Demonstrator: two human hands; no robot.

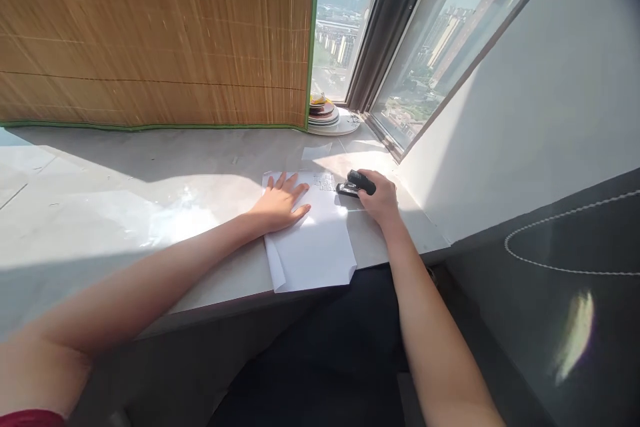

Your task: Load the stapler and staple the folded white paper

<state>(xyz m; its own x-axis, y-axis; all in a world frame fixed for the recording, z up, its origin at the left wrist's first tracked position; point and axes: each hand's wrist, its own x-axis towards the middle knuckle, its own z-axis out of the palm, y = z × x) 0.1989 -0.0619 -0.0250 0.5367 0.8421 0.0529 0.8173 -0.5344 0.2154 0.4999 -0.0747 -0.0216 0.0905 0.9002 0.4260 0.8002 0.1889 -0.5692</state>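
White sheets of paper (315, 250) lie on the window ledge, with the near end reaching over its front edge and the near corners curled. Small dark print shows near the top right of the sheet. My left hand (284, 203) rests flat on the paper's left part, fingers spread. Just beyond the right edge of the paper, my right hand (383, 195) is wrapped round a black stapler (354, 183). The stapler's nose points left, beside the printed corner, and its jaws look apart. I cannot tell whether the paper sits between them.
A bamboo blind (155, 40) hangs along the back left of the ledge (115, 213). Stacked plates (325, 117) stand in the far corner by the windows. A small paper piece (317, 151) lies behind the sheets. A white wall (525, 80) and beaded cord (510, 240) are at right.
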